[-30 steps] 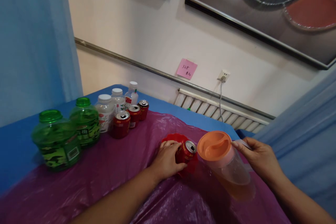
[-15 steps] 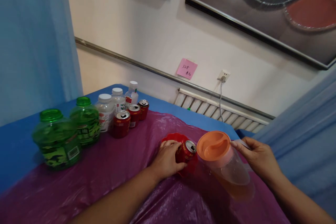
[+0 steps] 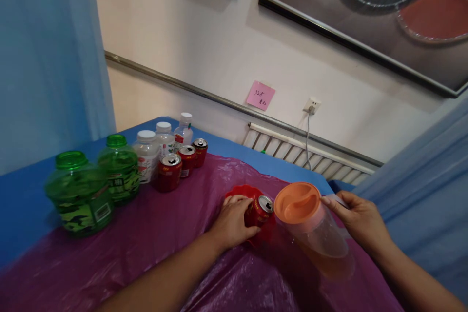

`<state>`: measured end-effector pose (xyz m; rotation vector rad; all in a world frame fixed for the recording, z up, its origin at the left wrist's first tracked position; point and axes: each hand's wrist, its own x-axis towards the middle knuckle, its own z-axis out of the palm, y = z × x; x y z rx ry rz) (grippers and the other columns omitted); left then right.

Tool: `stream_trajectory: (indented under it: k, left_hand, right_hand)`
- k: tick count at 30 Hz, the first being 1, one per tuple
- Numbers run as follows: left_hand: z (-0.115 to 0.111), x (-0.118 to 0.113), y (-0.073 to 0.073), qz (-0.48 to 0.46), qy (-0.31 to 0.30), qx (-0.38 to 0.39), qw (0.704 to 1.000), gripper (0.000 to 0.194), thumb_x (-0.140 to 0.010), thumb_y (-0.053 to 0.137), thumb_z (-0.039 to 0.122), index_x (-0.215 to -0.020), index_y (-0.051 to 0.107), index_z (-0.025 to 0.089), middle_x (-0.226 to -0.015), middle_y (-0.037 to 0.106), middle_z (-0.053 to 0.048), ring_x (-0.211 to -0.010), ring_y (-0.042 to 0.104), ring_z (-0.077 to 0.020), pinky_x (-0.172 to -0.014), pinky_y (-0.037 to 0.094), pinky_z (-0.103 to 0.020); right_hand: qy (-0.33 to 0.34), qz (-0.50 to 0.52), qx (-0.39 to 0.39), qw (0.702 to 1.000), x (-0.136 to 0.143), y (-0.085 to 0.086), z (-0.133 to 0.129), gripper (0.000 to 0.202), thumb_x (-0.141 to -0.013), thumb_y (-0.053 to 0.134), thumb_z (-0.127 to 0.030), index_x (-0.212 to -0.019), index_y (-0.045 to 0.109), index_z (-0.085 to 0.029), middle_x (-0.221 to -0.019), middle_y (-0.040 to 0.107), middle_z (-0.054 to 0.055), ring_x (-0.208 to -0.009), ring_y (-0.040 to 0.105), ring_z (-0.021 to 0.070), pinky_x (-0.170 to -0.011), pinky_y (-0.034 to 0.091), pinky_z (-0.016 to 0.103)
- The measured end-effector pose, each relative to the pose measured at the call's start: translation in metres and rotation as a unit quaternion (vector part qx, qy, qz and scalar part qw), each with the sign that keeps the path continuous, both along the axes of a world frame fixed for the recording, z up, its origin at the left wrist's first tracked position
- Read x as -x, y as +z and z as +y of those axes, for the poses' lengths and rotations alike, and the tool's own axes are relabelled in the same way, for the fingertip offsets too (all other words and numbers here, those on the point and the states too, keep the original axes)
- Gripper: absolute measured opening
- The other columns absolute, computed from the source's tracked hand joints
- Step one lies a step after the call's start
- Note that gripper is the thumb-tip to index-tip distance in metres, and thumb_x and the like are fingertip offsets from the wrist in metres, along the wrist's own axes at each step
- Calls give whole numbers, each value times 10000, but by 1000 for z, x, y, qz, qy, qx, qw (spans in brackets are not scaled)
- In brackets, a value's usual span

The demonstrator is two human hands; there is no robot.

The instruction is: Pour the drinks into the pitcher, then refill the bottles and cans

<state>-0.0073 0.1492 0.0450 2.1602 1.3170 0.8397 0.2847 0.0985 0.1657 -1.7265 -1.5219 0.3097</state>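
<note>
My left hand (image 3: pixel 232 222) is wrapped round a red drink can (image 3: pixel 257 212), which leans to the right over a red scalloped dish (image 3: pixel 244 190). The can's top is open. My right hand (image 3: pixel 358 214) grips the handle of a clear plastic pitcher (image 3: pixel 325 241) with an orange lid (image 3: pixel 298 203). The pitcher tilts towards the can, its lid close to the can's top. Some brownish liquid shows low in the pitcher. I cannot make out any stream between pitcher and can.
On the left stand two green jars (image 3: pixel 79 200), several white-capped bottles (image 3: pixel 146 158) and three red cans (image 3: pixel 170 173). A purple plastic sheet (image 3: pixel 153 243) covers much of the blue table (image 3: pixel 25 204). Behind are a radiator (image 3: pixel 285 148) and a plugged-in socket (image 3: pixel 312 105).
</note>
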Motion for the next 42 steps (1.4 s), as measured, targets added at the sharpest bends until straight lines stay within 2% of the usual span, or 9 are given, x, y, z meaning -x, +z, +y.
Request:
stream_trajectory:
  k: [11,27,42]
  left_hand:
    - [1,0,-4,-1,1,-6,1000,757,-612,868,397,-1308,648,194,-1310,666,-120,-1228,565,-358,-1087,403,-474]
    - [1,1,-2,-11,1,-5,1000,769,-587,883,394,-1295,657,197,-1302,674,-117,-1236,569,-364,-1093,398,-479]
    - [0,0,-1,-1,1,-5,1000,776,-595,881,396,-1309,651,196,-1299,676,-113,-1228,569,-359,-1085,401,-472]
  right_hand:
    - [-4,-16,5,1000,1,3,-2,532,-716,704,-684,-551,529,-210,-543,390,-42,-549,357,120,-492,303,252]
    - [-5,-18,12,1000,-3,2,-1,505,-720,705,-680,-583,611,-203,-559,466,-29,-574,416,139,-517,338,257]
    - [-1,-45,-10,999,-3,5,0,533,-727,673,-702,-548,566,-211,-556,457,-26,-566,416,144,-540,337,272]
